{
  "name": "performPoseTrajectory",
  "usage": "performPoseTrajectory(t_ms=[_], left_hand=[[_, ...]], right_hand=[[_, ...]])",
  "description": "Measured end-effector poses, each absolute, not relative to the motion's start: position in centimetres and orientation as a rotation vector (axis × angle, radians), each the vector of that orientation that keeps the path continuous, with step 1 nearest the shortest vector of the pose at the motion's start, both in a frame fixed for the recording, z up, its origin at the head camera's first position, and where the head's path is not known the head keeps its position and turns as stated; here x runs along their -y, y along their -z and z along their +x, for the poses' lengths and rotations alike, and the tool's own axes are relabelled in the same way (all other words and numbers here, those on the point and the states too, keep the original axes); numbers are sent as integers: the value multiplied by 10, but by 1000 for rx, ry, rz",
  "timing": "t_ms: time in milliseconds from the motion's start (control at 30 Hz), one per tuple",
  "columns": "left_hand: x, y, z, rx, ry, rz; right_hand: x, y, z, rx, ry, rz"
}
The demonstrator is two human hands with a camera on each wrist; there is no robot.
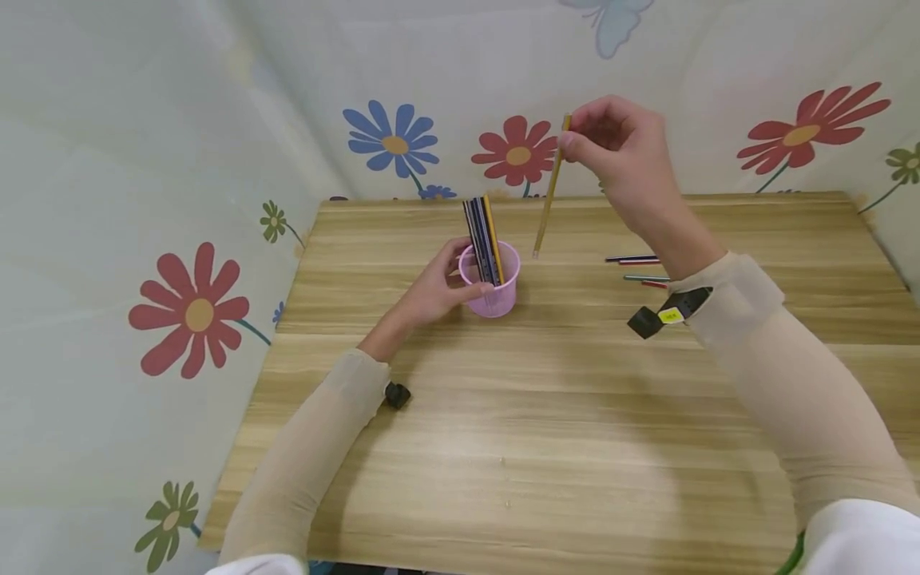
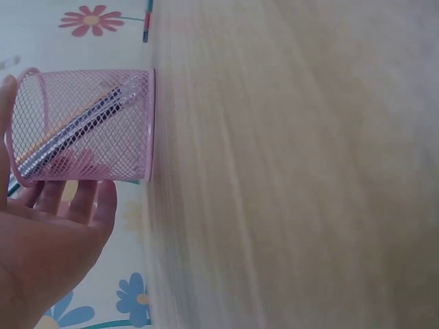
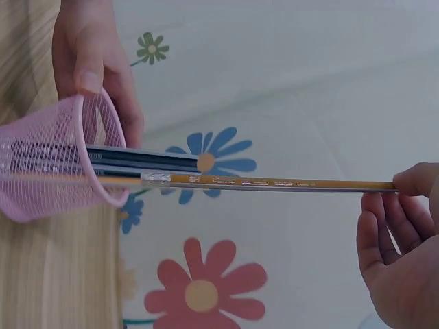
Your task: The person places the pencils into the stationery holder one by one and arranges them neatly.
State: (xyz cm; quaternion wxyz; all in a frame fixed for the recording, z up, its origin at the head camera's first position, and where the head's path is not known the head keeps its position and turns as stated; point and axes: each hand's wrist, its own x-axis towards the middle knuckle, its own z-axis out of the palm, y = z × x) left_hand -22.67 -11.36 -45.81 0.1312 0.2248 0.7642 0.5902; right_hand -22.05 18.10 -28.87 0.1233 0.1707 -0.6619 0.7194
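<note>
A pink mesh pencil cup [image 1: 496, 305] stands upright on the table, and my left hand [image 1: 434, 287] grips its side, thumb near the rim. Several dark pencils [image 1: 477, 231] and a yellow one [image 1: 492, 235] lean to the left inside it. Up in the air, to the cup's right, my right hand [image 1: 625, 156] pinches a yellow pencil [image 1: 549, 192] by its upper end. That pencil hangs slightly tilted, its silvery end [image 3: 156, 179] downward and apart from the cup in the head view. In the left wrist view, fingers [image 2: 75, 202] lie along the mesh.
Several thin pencils [image 1: 632, 260] in dark, red and green lie on the wooden table [image 1: 503, 415], partly behind the right forearm. A flower-printed wall covering [image 1: 446, 64] borders the table's back and left side. Each wrist carries a black camera strap [image 1: 676, 311].
</note>
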Motion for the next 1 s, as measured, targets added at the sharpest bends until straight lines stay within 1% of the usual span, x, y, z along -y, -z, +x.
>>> performPoseTrajectory(t_ms=[133, 367, 767, 1000], left_hand=[[114, 458, -226, -2214, -1711, 671], [114, 457, -227, -2227, -1689, 659], [114, 456, -227, -2222, -1676, 667], [114, 456, -226, -2203, -1697, 685]], right_hand=[[-163, 296, -225, 1908, -2136, 479], [-143, 320, -231, 2038, -2109, 439], [-131, 352, -242, 2212, -1998, 417], [-126, 363, -246, 2260, -1958, 412]])
